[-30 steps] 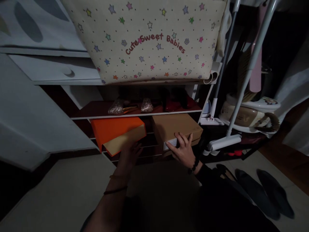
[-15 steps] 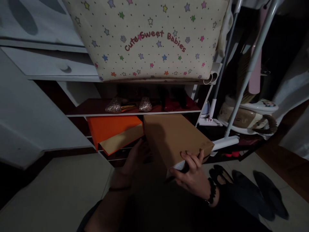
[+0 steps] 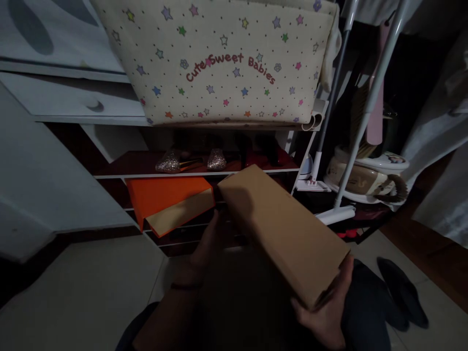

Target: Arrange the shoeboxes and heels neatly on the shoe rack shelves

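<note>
A brown cardboard box (image 3: 281,229) slants from the shelf front toward me. My right hand (image 3: 329,304) is closed on its near end, thumb on the left side and fingers round the right corner. To the left, an orange box (image 3: 171,190) with a tan front panel (image 3: 181,212) sticks out of the shelf at an angle. My left hand (image 3: 209,234) is just below that box's right corner, in deep shadow. Its visible finger points upward and it appears open and holding nothing; the other fingers are hard to make out.
Glittery shoes (image 3: 216,160) and red shoes (image 3: 280,155) stand on the dark red shelf (image 3: 124,163). A star-patterned fabric bin (image 3: 226,29) overhangs above. Mop poles (image 3: 365,117) and a beige ceramic-looking pot (image 3: 360,175) are at right. Dark shoes (image 3: 402,290) lie on the tiled floor.
The cardboard box has come out toward me and swung to the right at its near end. My right hand has moved down and right with it. My left hand stays near the orange box.
</note>
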### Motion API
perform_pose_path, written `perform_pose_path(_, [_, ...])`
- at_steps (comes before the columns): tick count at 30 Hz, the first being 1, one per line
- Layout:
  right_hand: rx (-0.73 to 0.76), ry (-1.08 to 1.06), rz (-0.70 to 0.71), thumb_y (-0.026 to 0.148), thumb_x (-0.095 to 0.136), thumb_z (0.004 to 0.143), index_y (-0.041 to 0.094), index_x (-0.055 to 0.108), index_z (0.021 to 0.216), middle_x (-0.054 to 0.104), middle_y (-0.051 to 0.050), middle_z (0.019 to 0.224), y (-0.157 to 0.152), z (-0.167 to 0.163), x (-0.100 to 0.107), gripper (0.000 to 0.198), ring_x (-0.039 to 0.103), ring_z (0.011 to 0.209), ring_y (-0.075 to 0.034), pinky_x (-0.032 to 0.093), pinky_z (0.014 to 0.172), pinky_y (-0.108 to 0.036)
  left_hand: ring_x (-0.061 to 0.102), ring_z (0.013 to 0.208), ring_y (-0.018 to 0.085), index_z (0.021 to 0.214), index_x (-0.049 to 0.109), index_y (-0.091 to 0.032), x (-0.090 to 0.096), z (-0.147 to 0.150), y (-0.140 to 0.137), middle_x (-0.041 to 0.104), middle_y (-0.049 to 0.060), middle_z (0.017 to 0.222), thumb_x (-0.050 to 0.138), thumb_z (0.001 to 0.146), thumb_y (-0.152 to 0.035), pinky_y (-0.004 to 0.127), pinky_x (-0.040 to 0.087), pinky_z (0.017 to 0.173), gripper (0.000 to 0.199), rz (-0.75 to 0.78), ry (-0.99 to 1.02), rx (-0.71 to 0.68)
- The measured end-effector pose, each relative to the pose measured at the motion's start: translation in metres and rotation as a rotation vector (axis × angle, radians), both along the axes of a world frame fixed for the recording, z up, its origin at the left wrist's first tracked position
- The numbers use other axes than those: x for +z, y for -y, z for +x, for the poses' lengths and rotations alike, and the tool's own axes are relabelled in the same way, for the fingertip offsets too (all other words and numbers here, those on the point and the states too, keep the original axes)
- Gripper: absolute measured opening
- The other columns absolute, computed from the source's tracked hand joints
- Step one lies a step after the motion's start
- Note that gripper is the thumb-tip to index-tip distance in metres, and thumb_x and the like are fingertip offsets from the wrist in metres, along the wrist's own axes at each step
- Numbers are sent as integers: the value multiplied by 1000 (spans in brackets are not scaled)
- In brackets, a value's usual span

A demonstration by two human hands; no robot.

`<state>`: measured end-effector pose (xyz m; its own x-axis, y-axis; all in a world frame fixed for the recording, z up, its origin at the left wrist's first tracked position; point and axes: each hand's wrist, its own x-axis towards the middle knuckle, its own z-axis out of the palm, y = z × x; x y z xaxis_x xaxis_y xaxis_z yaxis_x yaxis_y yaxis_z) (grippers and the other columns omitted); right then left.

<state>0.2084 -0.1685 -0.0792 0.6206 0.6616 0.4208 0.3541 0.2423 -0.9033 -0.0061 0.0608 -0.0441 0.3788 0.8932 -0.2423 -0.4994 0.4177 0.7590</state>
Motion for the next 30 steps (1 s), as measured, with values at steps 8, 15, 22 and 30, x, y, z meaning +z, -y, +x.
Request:
perform_pose_path(8, [46,-713,26,54,85,74,37,34,163,54,-8,158,-6,-13,-22,103,58,137,-36,45,116,-59,57,141,30,148,53,-32,-16,-8,-4,59,8,154,86,76,-37,43,48,116,79,213,-222,349])
perform_pose_path(15, [173,-1160,64,52,83,80,35,65,134,77,0,126,-32,-28,-29,60,71,118,-25,62,101,-44,54,144,38,132,69,-15,-7,-11,-5,64,17,149,87,70,-52,49,41,122,74,376,-308,245])
perform_pose_path(22, [278,-1203,67,50,89,77,36,66,128,76,2,124,-60,-34,-12,57,71,118,-26,68,86,-45,45,153,36,148,62,-20,-14,-1,-3,55,13,160,81,80,-53,49,35,127,78,441,-424,139])
perform_pose_path(30, [340,-1186,30,63,88,72,30,68,119,75,-2,121,-121,-35,1,61,70,116,-29,66,86,-48,42,155,34,146,65,-28,-7,2,0,56,7,160,79,86,-48,46,36,127,65,320,-340,166])
